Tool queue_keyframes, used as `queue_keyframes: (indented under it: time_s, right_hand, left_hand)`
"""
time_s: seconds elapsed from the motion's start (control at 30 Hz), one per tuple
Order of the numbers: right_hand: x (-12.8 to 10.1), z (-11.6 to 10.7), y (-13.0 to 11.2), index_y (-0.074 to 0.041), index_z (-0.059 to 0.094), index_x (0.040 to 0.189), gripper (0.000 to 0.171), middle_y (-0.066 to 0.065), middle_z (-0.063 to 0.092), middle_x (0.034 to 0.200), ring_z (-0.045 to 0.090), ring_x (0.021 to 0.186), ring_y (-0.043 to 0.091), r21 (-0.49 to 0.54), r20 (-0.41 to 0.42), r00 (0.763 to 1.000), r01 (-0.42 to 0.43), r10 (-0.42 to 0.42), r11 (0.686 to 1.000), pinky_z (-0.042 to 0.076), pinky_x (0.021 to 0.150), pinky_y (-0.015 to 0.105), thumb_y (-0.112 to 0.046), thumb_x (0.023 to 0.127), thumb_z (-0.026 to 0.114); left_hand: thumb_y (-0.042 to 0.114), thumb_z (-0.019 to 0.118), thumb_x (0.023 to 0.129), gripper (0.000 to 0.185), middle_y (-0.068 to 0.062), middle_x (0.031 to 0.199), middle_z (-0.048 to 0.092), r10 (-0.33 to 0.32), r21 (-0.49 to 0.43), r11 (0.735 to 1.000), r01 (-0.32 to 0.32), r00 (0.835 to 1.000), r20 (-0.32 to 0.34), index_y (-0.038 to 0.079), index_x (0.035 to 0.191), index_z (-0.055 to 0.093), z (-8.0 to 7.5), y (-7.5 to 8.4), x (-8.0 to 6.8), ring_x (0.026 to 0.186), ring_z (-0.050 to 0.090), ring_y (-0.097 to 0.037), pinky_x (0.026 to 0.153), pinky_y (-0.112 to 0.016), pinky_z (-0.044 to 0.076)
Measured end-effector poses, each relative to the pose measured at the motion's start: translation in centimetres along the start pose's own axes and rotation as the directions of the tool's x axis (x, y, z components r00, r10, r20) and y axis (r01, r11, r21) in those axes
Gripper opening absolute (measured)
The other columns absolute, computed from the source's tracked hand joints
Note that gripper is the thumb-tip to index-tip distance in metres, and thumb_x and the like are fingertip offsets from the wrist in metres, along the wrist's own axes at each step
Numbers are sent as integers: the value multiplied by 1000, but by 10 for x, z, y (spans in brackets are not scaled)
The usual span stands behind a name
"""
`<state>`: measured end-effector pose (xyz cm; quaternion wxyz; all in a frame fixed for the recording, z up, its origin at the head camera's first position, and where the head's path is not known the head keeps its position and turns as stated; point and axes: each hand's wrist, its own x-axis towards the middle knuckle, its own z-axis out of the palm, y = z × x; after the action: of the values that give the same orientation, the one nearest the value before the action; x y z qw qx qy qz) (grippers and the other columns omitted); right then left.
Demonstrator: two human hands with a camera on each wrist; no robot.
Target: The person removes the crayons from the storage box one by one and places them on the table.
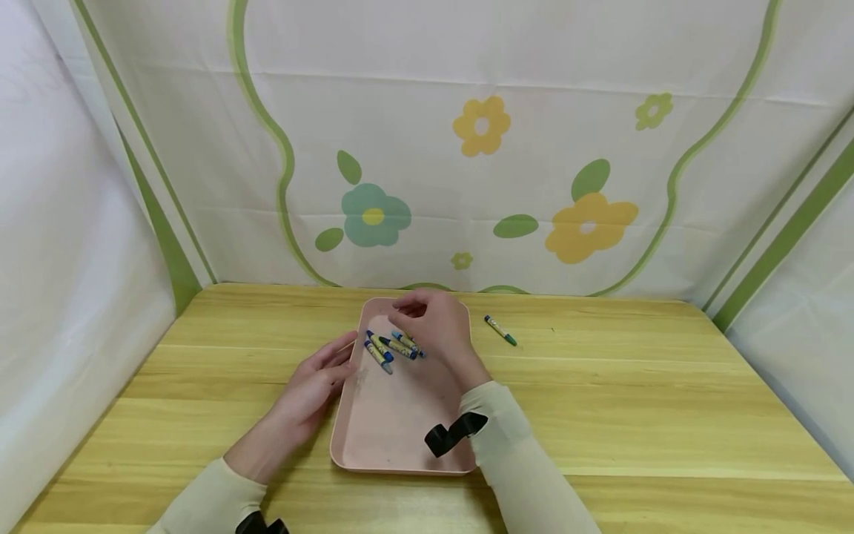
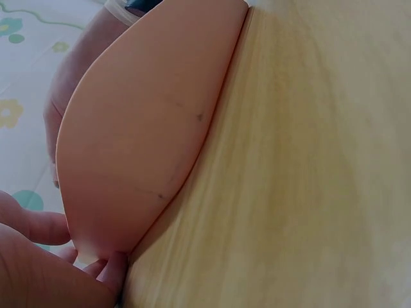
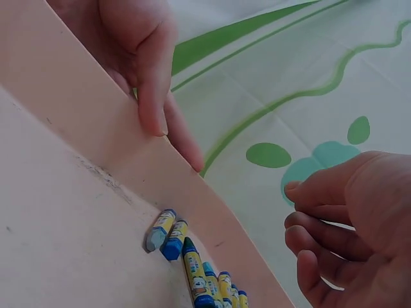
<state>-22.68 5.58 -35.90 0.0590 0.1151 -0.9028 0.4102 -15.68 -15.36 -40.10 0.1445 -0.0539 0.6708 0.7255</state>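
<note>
A shallow pink tray [image 1: 394, 434] lies on the wooden table. My left hand [image 1: 308, 391] holds its left rim, thumb over the edge and fingers along the outer wall. Several crayons [image 1: 379, 356] in yellow and blue wrappers lie loosely grouped in the far part of the tray. In the right wrist view, a dark-tipped crayon [image 3: 196, 273] lies among them, near the wall. Above the tray's far end hovers my right hand [image 1: 437, 326], fingers loosely bent and holding nothing. A green crayon [image 1: 500, 331] lies on the table to the right of the tray.
The wooden table [image 1: 634, 400] extends on both sides of the tray. A white curtain [image 1: 414, 148] with flowers and green lines stands behind its back edge, with white cloth [image 1: 73, 259] at the left side and also at the right.
</note>
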Motion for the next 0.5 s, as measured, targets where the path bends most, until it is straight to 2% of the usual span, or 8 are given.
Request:
queue_keyframes:
  time_s: [0.3,0.5]
  right_hand:
    - [-2,1,-1,-26,85,111,21,-11,80,94,73,87,10,-42,34,999,-38,40,998,58,81,34,-36,94,81]
    - [-3,5,1,-25,84,112,18,-9,79,97,70,86,9,39,90,993,-78,74,996,59,77,30,-30,95,81]
  left_hand:
    - [5,49,106,64,-15,175,31,1,0,1000,-1,1000,2,15,167,33,0,-1,0,158,37,-31,122,-40,38]
    - [5,50,106,64,-15,174,32,4,6,1000,-4,1000,-3,15,167,34,-1,-1,1,157,37,-30,115,-32,43]
